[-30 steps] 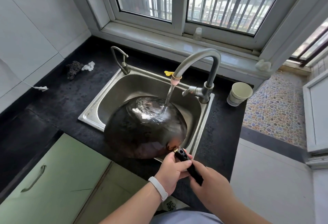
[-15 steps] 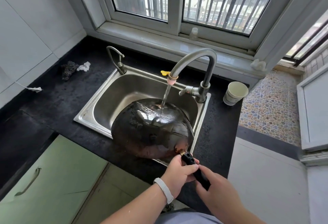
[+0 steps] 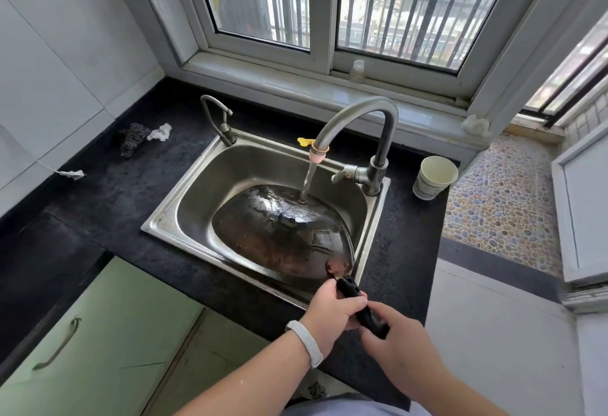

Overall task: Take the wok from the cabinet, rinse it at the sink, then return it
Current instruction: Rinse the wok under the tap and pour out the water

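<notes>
A dark, wet wok [image 3: 279, 234] lies bottom-up over the steel sink [image 3: 184, 201], its rounded underside facing me. Water runs from the curved faucet [image 3: 358, 116] onto the wok's far side. The wok's black handle [image 3: 360, 308] sticks out over the sink's near right corner. My left hand [image 3: 332, 313], with a white wristband, grips the handle close to the wok. My right hand [image 3: 399, 354] grips the handle's end just behind it.
The black countertop [image 3: 108, 195] surrounds the sink. A paper cup [image 3: 432, 177] stands right of the faucet, a dark scrubber [image 3: 131, 139] and crumpled paper lie at the back left. A small second tap [image 3: 218, 119] rises at the sink's back left. Green cabinet doors [image 3: 88, 346] are below.
The wok has shifted right and deeper into the sink, tilting so the water strikes its far edge. Both hands stay on the handle.
</notes>
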The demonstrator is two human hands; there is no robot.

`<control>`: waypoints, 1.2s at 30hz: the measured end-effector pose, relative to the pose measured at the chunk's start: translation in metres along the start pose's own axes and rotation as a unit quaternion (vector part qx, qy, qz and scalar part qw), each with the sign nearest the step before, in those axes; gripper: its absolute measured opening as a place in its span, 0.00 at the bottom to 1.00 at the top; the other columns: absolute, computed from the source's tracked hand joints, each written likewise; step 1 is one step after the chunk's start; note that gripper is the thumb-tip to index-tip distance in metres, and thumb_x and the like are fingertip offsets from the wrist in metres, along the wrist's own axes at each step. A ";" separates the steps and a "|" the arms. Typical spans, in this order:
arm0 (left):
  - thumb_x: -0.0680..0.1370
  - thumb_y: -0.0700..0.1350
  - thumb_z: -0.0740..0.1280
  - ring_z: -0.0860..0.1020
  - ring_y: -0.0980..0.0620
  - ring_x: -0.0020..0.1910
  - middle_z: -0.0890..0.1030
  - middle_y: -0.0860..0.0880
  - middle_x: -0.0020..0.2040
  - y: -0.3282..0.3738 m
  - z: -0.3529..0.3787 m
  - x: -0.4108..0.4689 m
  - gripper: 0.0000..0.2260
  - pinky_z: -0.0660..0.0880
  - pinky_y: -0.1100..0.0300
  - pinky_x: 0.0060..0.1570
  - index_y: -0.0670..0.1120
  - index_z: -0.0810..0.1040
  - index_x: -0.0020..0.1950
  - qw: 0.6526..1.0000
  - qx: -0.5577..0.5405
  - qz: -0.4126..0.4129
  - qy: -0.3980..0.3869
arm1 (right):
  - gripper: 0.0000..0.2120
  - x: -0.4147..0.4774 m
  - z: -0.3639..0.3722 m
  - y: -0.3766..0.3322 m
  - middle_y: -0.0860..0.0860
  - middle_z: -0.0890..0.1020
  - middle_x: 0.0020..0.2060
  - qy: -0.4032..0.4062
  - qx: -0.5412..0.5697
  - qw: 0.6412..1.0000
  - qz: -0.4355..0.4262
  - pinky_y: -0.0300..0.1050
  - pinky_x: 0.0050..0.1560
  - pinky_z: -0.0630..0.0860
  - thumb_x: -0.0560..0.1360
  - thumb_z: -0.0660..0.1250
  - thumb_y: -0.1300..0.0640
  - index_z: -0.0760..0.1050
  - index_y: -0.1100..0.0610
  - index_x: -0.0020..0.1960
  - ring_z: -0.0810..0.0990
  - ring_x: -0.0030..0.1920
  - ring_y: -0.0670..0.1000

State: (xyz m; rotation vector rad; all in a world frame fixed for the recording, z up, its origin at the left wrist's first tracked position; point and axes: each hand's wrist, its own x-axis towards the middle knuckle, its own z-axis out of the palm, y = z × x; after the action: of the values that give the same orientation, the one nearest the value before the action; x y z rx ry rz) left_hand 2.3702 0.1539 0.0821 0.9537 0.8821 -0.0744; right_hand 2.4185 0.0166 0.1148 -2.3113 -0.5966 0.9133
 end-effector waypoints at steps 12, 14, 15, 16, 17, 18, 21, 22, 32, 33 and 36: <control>0.77 0.36 0.68 0.79 0.50 0.38 0.78 0.44 0.43 0.013 0.005 0.003 0.05 0.74 0.64 0.27 0.40 0.73 0.49 0.997 0.068 0.006 0.025 | 0.18 0.012 -0.008 -0.017 0.38 0.79 0.25 -0.013 0.074 0.997 0.003 0.36 0.28 0.65 0.74 0.70 0.57 0.76 0.31 0.43 0.69 0.24 0.42; 0.77 0.35 0.68 0.78 0.51 0.37 0.77 0.45 0.42 0.014 0.007 0.003 0.05 0.73 0.66 0.26 0.40 0.73 0.49 0.997 0.078 0.011 0.020 | 0.19 0.012 -0.008 -0.014 0.41 0.79 0.24 -0.011 0.089 0.996 0.011 0.40 0.29 0.67 0.74 0.70 0.58 0.76 0.31 0.42 0.69 0.23 0.43; 0.77 0.36 0.68 0.78 0.52 0.37 0.77 0.45 0.42 0.014 0.007 0.003 0.05 0.73 0.66 0.26 0.40 0.73 0.50 0.996 0.083 0.013 0.018 | 0.19 0.012 -0.008 -0.013 0.42 0.79 0.24 -0.010 0.099 0.995 0.016 0.42 0.30 0.69 0.74 0.70 0.58 0.77 0.31 0.42 0.69 0.23 0.43; 0.77 0.36 0.68 0.78 0.52 0.37 0.77 0.44 0.43 0.014 0.008 0.003 0.05 0.73 0.67 0.26 0.39 0.73 0.50 0.996 0.087 0.015 0.017 | 0.19 0.012 -0.008 -0.013 0.43 0.79 0.23 -0.010 0.110 0.994 0.021 0.43 0.30 0.69 0.74 0.70 0.59 0.77 0.32 0.43 0.70 0.22 0.43; 0.77 0.37 0.68 0.78 0.52 0.38 0.78 0.45 0.43 0.013 0.008 0.003 0.06 0.73 0.67 0.26 0.40 0.73 0.50 0.995 0.093 0.016 0.017 | 0.18 0.011 -0.008 -0.012 0.44 0.79 0.23 -0.010 0.123 0.992 0.027 0.43 0.29 0.70 0.74 0.69 0.60 0.78 0.34 0.43 0.70 0.22 0.44; 0.77 0.37 0.69 0.78 0.52 0.38 0.78 0.45 0.44 0.013 0.008 0.003 0.06 0.73 0.67 0.26 0.40 0.73 0.51 0.995 0.098 0.017 0.019 | 0.18 0.011 -0.008 -0.013 0.45 0.79 0.23 -0.011 0.139 0.990 0.036 0.43 0.27 0.71 0.75 0.69 0.61 0.78 0.35 0.44 0.71 0.21 0.46; 0.76 0.39 0.70 0.79 0.51 0.40 0.79 0.44 0.46 0.009 0.008 0.004 0.08 0.73 0.67 0.27 0.41 0.74 0.52 0.993 0.110 0.021 0.026 | 0.17 0.008 -0.005 -0.013 0.47 0.81 0.23 -0.014 0.173 0.983 0.062 0.40 0.22 0.71 0.76 0.68 0.62 0.79 0.38 0.46 0.74 0.22 0.49; 0.75 0.40 0.70 0.79 0.50 0.41 0.80 0.44 0.47 0.008 0.008 0.005 0.08 0.73 0.66 0.28 0.42 0.75 0.53 0.993 0.112 0.021 0.027 | 0.16 0.008 -0.004 -0.012 0.48 0.81 0.24 -0.016 0.181 0.981 0.068 0.40 0.22 0.71 0.76 0.68 0.62 0.80 0.39 0.48 0.74 0.22 0.50; 0.71 0.45 0.72 0.81 0.47 0.53 0.81 0.44 0.54 -0.001 0.009 0.008 0.17 0.82 0.55 0.44 0.44 0.76 0.58 0.989 0.144 0.020 0.027 | 0.15 0.006 0.001 -0.002 0.52 0.80 0.25 -0.034 0.239 0.964 0.107 0.41 0.22 0.69 0.76 0.66 0.62 0.82 0.48 0.58 0.73 0.22 0.51; 0.71 0.46 0.72 0.81 0.47 0.54 0.81 0.44 0.55 -0.002 0.009 0.008 0.18 0.83 0.54 0.45 0.44 0.76 0.58 0.988 0.148 0.020 0.026 | 0.15 0.006 0.002 -0.002 0.52 0.80 0.25 -0.034 0.242 0.964 0.107 0.40 0.21 0.69 0.76 0.66 0.62 0.81 0.48 0.58 0.73 0.22 0.51; 0.72 0.45 0.72 0.81 0.48 0.52 0.81 0.45 0.54 -0.002 0.009 0.010 0.17 0.82 0.58 0.41 0.44 0.75 0.59 0.986 0.162 0.022 0.026 | 0.13 0.006 0.002 -0.003 0.54 0.79 0.25 -0.032 0.261 0.960 0.098 0.40 0.21 0.68 0.77 0.66 0.63 0.82 0.48 0.55 0.72 0.21 0.51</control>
State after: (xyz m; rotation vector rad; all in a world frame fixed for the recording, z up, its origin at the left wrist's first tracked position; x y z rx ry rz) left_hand 2.3814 0.1494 0.0763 1.2823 0.9134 -0.1584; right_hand 2.4204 0.0225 0.1129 -1.8853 -0.1210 1.0887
